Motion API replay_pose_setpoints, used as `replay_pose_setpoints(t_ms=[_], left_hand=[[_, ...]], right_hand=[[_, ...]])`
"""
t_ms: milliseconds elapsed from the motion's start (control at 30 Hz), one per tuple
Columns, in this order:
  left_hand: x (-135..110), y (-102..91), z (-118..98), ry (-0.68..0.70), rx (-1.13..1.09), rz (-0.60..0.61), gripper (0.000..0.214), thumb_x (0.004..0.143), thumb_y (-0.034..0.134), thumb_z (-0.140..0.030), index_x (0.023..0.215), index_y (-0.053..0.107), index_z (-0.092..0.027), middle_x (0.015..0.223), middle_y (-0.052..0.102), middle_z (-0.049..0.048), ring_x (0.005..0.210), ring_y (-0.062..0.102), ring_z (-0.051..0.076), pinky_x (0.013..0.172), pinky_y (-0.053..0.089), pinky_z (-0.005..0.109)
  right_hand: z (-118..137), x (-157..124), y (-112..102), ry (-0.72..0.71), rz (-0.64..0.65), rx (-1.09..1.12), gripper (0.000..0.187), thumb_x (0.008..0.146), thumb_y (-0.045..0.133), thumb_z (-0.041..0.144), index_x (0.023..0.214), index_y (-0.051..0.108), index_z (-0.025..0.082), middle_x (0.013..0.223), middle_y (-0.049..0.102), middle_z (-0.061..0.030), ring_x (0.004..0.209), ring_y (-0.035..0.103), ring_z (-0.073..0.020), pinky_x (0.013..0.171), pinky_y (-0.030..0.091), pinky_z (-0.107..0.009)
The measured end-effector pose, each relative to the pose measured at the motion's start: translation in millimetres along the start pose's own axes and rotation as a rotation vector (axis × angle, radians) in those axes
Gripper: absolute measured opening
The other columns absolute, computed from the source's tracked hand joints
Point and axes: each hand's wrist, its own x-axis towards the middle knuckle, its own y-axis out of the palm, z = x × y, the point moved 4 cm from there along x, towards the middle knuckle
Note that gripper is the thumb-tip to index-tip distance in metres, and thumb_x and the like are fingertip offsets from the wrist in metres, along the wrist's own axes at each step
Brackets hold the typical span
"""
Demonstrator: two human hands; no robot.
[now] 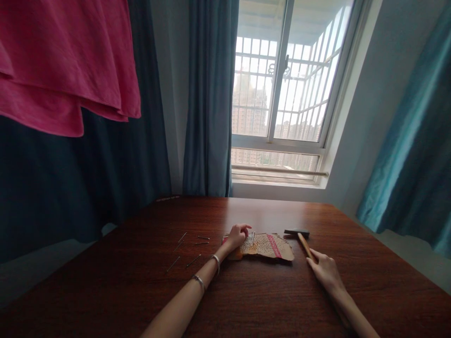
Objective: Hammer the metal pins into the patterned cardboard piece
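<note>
Dark bench (268, 300), head view: right hand (326, 268) grips the hammer (304, 244) by its handle, presumably for control. Left hand (238, 235) lies over the cardboard (265, 246) beside upright nails (254, 235), apparently steadying it; finger closure cannot be told. Loose nails (173, 264) lie left, likely for reach.

Bright light comes through the big window (277, 94). Blue curtains (211, 103) hang left and right of it, and a shiny brown worktop (268, 300) is below it. Tall buildings (248, 105), I think, stand hazy outside it.

Open tabletop (268, 293) before the cardboard (266, 247), upright nails (252, 235) obstructing above it, loose nails (193, 260) at left
</note>
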Motion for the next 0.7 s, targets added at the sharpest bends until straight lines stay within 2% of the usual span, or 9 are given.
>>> replay_pose_setpoints(t_ms=[267,467,600,700], left_hand=[[-0.3,0.6,1.8,-0.017,0.022,0.006,0.049,0.062,0.038,-0.001,0.098,0.068,-0.014,0.070,0.068,0.0019,0.068,0.059,0.014,0.068,0.044,0.023],[-0.7,-1.1,-2.7,-0.010,0.024,-0.015,0.042,0.068,0.041,-0.002,0.097,0.069,-0.014,0.068,0.067,0.0020,0.065,0.058,0.013,0.067,0.043,0.022],[-3.9,-10.7,-4.5,-0.037,-0.034,-0.158,0.037,0.068,0.041,-0.002,0.088,0.070,-0.012,0.072,0.067,0.0029,0.067,0.058,0.013,0.066,0.044,0.022],[-8.2,-25.6,-5.7,-0.008,-0.094,-0.279,0.036,0.066,0.040,-0.002,0.080,0.070,-0.012,0.071,0.066,0.0029,0.068,0.058,0.013,0.065,0.044,0.023]], right_hand=[[1.4,-2.8,-0.8,-0.025,-0.024,-0.005,0.045,0.081,0.046,0.031,0.117,0.062,0.010,0.108,0.068,-0.0154,0.100,0.063,-0.0277,0.085,0.044,-0.029],[7.5,-6.9,-5.8,-0.019,-0.004,-0.062,0.041,0.082,0.045,0.031,0.115,0.063,0.013,0.096,0.071,-0.0146,0.092,0.064,-0.0271,0.078,0.044,-0.029],[18.5,-16.4,-13.1,-0.086,0.001,-0.086,0.037,0.084,0.041,0.028,0.112,0.062,0.018,0.087,0.070,-0.0105,0.084,0.063,-0.0232,0.072,0.042,-0.027],[23.1,-20.5,-14.2,-0.111,0.001,-0.121,0.035,0.083,0.040,0.024,0.111,0.061,0.018,0.091,0.069,-0.0086,0.086,0.060,-0.0221,0.074,0.041,-0.027]])
